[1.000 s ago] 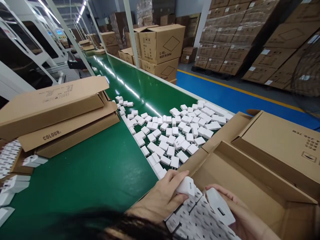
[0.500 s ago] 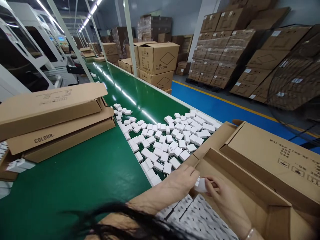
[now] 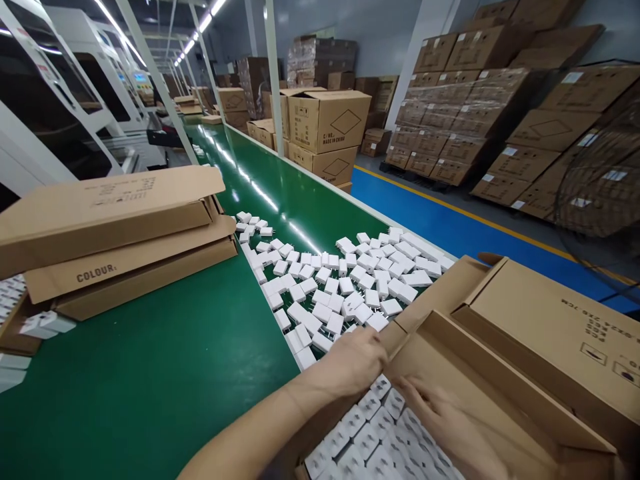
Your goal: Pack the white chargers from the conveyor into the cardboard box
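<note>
Chargers [image 3: 373, 433] in carton [image 3: 505, 393], R hand [image 3: 440, 417] flat on them, fingers spread, L hand [image 3: 357, 360] on rim, curled.
</note>
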Demonstrator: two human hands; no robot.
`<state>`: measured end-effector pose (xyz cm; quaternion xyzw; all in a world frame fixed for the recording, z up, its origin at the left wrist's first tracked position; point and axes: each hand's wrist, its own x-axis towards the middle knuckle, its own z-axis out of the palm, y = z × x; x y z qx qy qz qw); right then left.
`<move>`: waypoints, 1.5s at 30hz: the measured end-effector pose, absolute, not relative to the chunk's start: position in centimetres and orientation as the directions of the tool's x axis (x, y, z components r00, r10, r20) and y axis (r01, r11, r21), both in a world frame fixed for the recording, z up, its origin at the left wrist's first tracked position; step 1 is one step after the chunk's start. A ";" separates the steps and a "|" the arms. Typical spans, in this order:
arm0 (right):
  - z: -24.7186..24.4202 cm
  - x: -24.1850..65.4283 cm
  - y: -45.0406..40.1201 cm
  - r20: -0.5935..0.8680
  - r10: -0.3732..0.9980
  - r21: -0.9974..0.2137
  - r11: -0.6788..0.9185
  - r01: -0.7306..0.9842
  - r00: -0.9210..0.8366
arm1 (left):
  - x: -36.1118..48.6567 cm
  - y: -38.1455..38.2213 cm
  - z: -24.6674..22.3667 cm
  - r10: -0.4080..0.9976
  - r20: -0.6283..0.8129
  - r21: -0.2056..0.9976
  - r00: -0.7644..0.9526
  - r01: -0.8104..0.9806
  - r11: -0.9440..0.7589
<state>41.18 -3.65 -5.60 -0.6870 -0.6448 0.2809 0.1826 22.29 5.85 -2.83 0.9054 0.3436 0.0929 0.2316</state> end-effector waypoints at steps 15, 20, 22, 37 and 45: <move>-6.7 36.1 12.5 -0.131 0.976 -0.371 0.113 0.922 -0.172 | 21.4 8.5 -5.9 0.948 -0.122 0.253 0.295 0.932 -0.258; -4.2 38.5 11.4 -0.195 0.976 -0.289 0.040 0.957 -0.100 | 22.4 9.3 -6.9 0.964 -0.139 0.227 0.226 0.955 -0.191; -3.7 38.5 10.4 -0.244 0.967 -0.211 0.022 0.977 -0.075 | 23.0 9.6 -7.2 0.969 -0.141 0.215 0.202 0.962 -0.169; -2.4 35.1 7.4 -0.286 0.958 -0.082 -0.044 0.996 0.019 | 25.3 9.7 -7.7 0.977 -0.091 0.130 0.191 0.975 -0.178; -0.1 42.0 1.8 -0.202 0.969 -0.500 -0.224 0.836 0.139 | 23.9 8.6 -6.4 0.953 -0.109 0.183 0.284 0.948 -0.261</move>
